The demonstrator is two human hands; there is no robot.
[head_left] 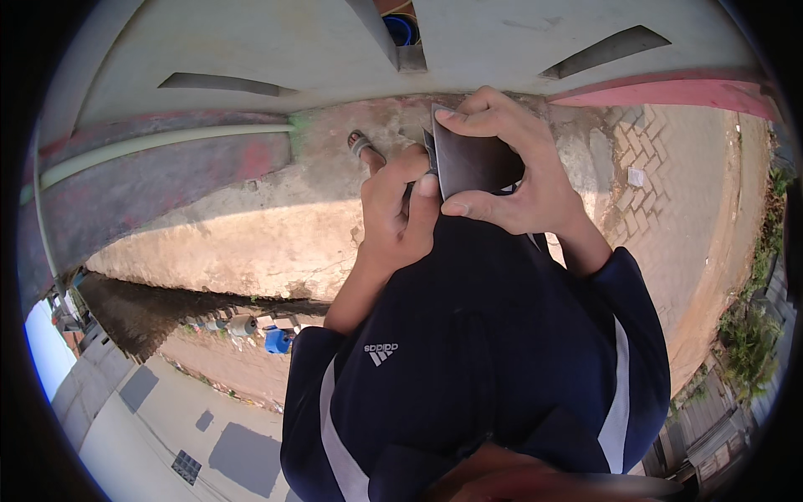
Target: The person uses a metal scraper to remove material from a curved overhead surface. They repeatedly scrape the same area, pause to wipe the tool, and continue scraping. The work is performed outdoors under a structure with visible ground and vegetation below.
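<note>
Held up before my chest is a dark, flat, rectangular object (474, 161) with a smooth brownish-black face, like a wallet; its exact kind does not show. My right hand (535, 171) grips it from the right, thumb and fingers bent around its upper and lower edges. At its left edge my left hand (393, 209) is closed, thumb against curled fingers, on a black part beside the smooth face. Whether that black part is a flap of the same object is hard to see. The fingers hide much of this edge.
A pale wall (335, 50) with slanted slots rises ahead; a blue bucket (400, 30) shows through its opening. Below are a sandalled foot (361, 144) and concrete ground (251, 234). A dark ditch (142, 305) and blue container (277, 340) lie left, paving blocks (637, 155) right.
</note>
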